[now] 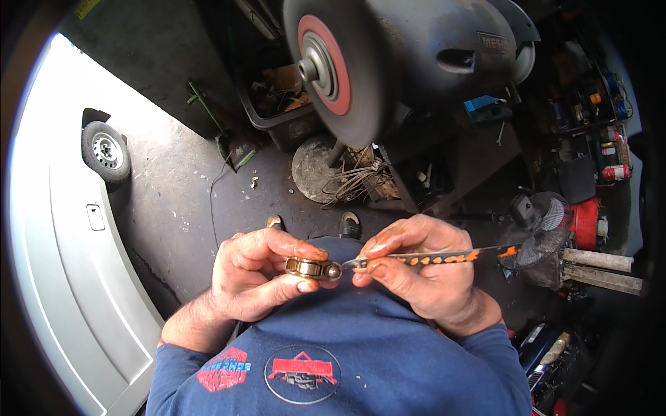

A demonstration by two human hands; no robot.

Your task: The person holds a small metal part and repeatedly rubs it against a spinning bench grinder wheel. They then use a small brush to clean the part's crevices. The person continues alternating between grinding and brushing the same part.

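Observation:
Between the thumb and fingers of my left hand (253, 267) is a small shiny brass-coloured metal part (305, 268), with an opening at one end and a round piece at the other. My right hand (427, 267) pinches a thin, flat strip-like tool (444, 257), black with worn orange paint. Its narrow tip sits at the round end of the metal part; whether they touch I cannot tell. Both hands are held close in front of my blue shirt (291, 347), with dark grime on the fingers.
A bench grinder (430, 52) with a large, blurred wheel (347, 76) stands just ahead. Below it are a black bin (281, 121) and coiled cable (361, 173). A white vehicle (76, 277) is at the left. A fan (544, 229) and cluttered shelves (579, 132) are at the right.

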